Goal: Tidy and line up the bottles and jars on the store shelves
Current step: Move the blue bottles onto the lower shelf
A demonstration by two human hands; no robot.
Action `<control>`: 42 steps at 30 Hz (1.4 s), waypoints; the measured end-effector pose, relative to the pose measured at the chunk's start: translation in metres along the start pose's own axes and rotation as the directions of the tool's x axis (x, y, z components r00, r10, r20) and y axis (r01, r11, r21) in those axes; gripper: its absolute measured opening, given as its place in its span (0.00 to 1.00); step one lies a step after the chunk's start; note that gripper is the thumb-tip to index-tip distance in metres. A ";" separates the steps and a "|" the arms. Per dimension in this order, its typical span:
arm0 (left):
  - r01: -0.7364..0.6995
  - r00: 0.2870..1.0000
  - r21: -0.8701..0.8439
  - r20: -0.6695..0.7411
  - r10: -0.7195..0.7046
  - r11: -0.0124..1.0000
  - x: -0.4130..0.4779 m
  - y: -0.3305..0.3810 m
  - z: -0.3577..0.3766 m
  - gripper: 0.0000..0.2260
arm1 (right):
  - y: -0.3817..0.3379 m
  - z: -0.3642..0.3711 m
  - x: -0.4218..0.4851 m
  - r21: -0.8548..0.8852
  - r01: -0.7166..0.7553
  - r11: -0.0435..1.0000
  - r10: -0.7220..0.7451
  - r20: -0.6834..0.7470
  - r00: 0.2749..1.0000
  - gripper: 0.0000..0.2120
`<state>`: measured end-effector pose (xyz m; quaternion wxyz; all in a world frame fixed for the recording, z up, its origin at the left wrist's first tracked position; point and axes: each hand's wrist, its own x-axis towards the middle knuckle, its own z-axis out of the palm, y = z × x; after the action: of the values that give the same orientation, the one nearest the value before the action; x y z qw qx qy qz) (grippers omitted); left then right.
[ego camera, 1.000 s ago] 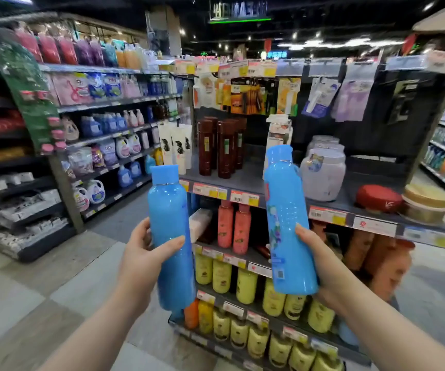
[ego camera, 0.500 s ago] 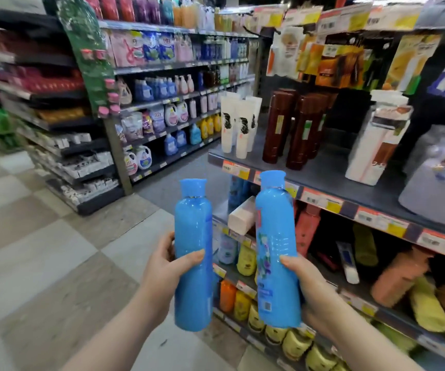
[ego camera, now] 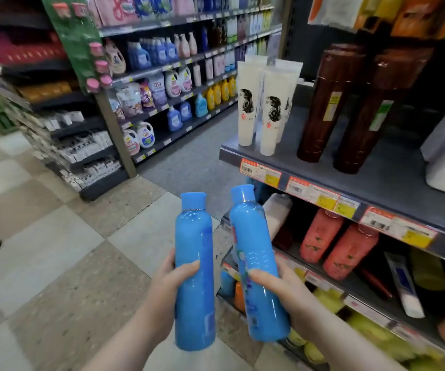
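Here I had a capped blue bottle in each hand: the left hand [ego camera: 170,287] curled round the left bottle [ego camera: 194,263], thumb across its front, and the right hand [ego camera: 288,293] gripped the right bottle [ego camera: 256,263] likewise. Both stood near upright off the shelves' [ego camera: 363,180] left end, the right one's cap tipped away from them. The right hand was nearer, so I judged it should place first.

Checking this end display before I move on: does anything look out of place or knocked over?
Yes. On the second shelf, a white tube lies flat to the right of the pink bottles. A white container seems to lie on its side at the shelf's left end.
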<state>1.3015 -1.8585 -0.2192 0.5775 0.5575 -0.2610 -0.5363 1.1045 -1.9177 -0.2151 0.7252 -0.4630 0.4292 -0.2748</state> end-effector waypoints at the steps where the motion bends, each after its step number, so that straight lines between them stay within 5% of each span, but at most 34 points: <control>1: 0.020 1.000 0.000 -0.002 -0.020 1.000 0.008 -0.004 -0.002 0.21 | 0.002 0.000 0.008 0.008 -0.020 1.000 0.020 -0.011 1.000 0.25; 7: 0.070 0.997 0.104 0.035 -0.074 0.992 0.066 -0.021 -0.016 0.29 | 0.019 0.004 0.069 0.047 -0.049 0.998 0.054 -0.120 0.991 0.28; 20: 0.015 0.963 0.226 0.257 -0.074 0.974 0.250 -0.039 -0.062 0.31 | 0.050 0.015 0.216 0.390 0.080 0.917 0.060 -0.334 0.941 0.22; 28: -0.016 0.932 0.195 0.358 -0.056 0.981 0.301 -0.047 -0.056 0.25 | 0.023 -0.003 0.266 0.048 0.251 0.967 -0.190 -0.523 0.831 0.25; 31: -0.014 0.931 0.182 0.361 -0.053 0.983 0.307 -0.049 -0.055 0.29 | 0.008 -0.012 0.278 -0.081 0.292 0.953 -0.289 -0.537 0.792 0.16; 36: 0.005 0.936 0.164 0.347 -0.063 0.986 0.314 -0.057 -0.057 0.28 | -0.003 -0.026 0.296 -0.319 0.265 0.910 -0.401 -0.512 0.760 0.14; 42: 0.019 0.938 0.157 0.340 -0.072 0.987 0.313 -0.062 -0.061 0.22 | 0.004 -0.041 0.317 -0.479 0.067 0.875 -0.364 -0.562 0.743 0.28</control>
<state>1.4265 -2.1092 -0.3846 0.4663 0.5029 -0.3848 -0.6177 1.2207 -2.1863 -0.3442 0.3783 -0.5373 0.6402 -0.3980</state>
